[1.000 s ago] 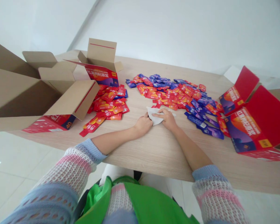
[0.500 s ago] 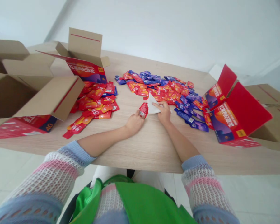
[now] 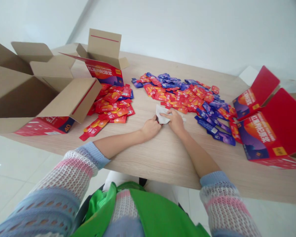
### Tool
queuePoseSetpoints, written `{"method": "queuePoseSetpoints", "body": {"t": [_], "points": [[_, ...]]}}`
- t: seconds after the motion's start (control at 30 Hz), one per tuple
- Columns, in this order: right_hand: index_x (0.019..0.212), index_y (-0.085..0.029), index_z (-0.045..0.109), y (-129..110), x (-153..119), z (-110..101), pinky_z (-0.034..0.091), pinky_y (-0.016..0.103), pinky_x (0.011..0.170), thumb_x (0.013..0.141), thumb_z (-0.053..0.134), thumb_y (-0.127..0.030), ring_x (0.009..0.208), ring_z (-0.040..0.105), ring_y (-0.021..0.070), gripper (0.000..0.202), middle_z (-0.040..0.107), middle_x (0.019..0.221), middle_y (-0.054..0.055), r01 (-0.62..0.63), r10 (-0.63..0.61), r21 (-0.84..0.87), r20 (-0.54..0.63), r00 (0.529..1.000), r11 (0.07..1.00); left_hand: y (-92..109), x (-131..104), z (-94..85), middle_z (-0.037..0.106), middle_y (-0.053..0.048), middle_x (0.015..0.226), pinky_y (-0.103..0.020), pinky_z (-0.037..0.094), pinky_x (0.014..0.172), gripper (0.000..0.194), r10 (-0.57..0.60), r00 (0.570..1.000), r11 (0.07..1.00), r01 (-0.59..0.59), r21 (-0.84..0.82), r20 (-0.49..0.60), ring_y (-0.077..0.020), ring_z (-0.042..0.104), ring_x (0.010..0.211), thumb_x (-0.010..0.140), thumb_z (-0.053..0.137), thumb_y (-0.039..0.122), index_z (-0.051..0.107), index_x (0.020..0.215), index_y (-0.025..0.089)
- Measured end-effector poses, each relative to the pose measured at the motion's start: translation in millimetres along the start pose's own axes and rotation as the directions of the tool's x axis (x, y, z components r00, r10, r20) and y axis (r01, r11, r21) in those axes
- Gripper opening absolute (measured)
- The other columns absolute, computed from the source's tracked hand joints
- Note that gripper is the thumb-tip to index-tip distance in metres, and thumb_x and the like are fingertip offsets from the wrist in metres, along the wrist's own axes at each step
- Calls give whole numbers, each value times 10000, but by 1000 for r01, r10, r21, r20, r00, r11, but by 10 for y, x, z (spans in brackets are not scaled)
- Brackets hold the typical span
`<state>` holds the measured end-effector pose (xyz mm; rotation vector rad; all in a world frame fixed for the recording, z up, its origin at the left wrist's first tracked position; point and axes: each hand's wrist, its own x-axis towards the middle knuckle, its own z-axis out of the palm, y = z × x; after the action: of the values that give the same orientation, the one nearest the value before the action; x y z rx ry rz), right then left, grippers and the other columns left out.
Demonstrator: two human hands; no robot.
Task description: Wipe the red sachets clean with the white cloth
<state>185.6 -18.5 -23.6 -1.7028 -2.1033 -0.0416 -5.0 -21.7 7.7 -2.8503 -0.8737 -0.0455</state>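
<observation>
Your left hand [image 3: 151, 127] & right hand [image 3: 175, 121] meet on the worktop [image 3: 162, 154], both on a white cloth [image 3: 162, 116]. The cloth lies crumpled flat on the wood, just at the near edge of the mixed sachet pile [image 3: 187, 97]. Left hand: fingers curled nearly into a fist, knuckles up, tips against the cloth's left edge; can't tell if anything is tucked inside. Right hand: fingers bent down over the cloth's right part, pinching/pressing it to the worktop.

W/ the cloth as ref: the mixed pile of red & purple sachets spreads behind it and off to the right. A 2nd heap, nearly all red sachets [image 3: 111, 107], sits left of the cloth, well apart. Left of that heap lies a big open brown carton [image 3: 39, 95], flaps out; behind the heap stands a smaller open carton [image 3: 103, 62] w/ red-purple print. Far right of the cloth, two open red boxes [image 3: 266, 125] stand on the worktop edge. Your knit sleeves [image 3: 74, 174] are pushed up the forearms.
</observation>
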Motion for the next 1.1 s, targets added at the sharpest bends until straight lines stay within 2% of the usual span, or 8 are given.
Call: {"method": "queuePoseSetpoints", "body": {"t": [0.13, 0.23, 0.47, 0.6, 0.67, 0.83, 0.97, 1.1], "points": [[1182, -313, 656, 162, 41, -1, 369, 331, 822, 806, 460, -52, 950, 482, 226, 498, 561, 1082, 69, -178, 171, -85, -78, 982, 980, 53, 18, -39, 700, -196, 911, -338, 514, 781, 253, -36, 999, 999, 36, -11, 33, -316, 482, 1200, 885, 472, 65, 691, 1011, 47], [1179, -283, 665, 270, 10, -4, 367, 354, 843, 795, 471, -53, 958, 474, 238, 488, 561, 1061, 87, -239, 227, -83, -138, 964, 967, 79, 7, -37, 690, -210, 957, -334, 517, 783, 283, -69, 997, 997, 70, -30, 20, -310, 441, 1251, 898, 452, 72, 656, 1091, 39], [1042, -264, 727, 290, -101, -35, 361, 359, 942, 746, 454, -24, 1080, 469, 222, 468, 549, 1136, 62, 40, 0, 159, -243, 970, 987, 85, -5, 26, 698, -185, 963, -335, 501, 852, 250, -48, 999, 998, 48, -41, -6, -289, 468, 1220, 897, 474, 86, 684, 1033, 68], [1019, -315, 733, 154, -140, -8, 359, 370, 934, 731, 480, -17, 1070, 486, 227, 486, 566, 1139, 48, 194, -183, 123, -93, 979, 973, 90, -14, 23, 707, -164, 954, -338, 517, 816, 233, -45, 999, 997, 45, -59, -5, -285, 556, 1096, 888, 498, 91, 714, 976, 76], [1033, -320, 728, 119, -129, 12, 366, 355, 917, 729, 471, -4, 1057, 494, 222, 509, 566, 1133, 51, 204, -200, 99, -48, 979, 974, 92, -18, 21, 710, -157, 945, -346, 518, 816, 231, -41, 999, 997, 41, -62, -6, -288, 565, 1078, 885, 501, 90, 722, 950, 72], [1081, -289, 712, 265, -20, 44, 379, 324, 856, 728, 437, -6, 1001, 498, 220, 529, 571, 1110, 69, -54, 50, -26, -126, 991, 998, 141, -25, 41, 699, -176, 949, -359, 514, 781, 223, -60, 997, 998, 58, -30, -46, -325, 488, 1187, 872, 508, 79, 716, 952, 71], [1074, -257, 716, 505, 12, 24, 372, 338, 828, 733, 430, -42, 940, 495, 224, 494, 583, 1071, 83, -282, 263, -52, -234, 936, 958, 253, -63, 90, 674, -190, 1011, -383, 496, 758, 245, -107, 993, 994, 107, 2, -59, -353, 478, 1183, 857, 491, 56, 703, 979, 67], [1057, -261, 721, 562, -71, -18, 377, 344, 872, 689, 413, -28, 998, 496, 214, 533, 563, 1098, 69, -206, 214, 58, -305, 928, 977, 369, -151, 74, 651, -205, 1082, -405, 482, 773, 313, -156, 987, 988, 156, -1, -29, -365, 491, 1173, 860, 457, 45, 672, 1088, 59]]}}
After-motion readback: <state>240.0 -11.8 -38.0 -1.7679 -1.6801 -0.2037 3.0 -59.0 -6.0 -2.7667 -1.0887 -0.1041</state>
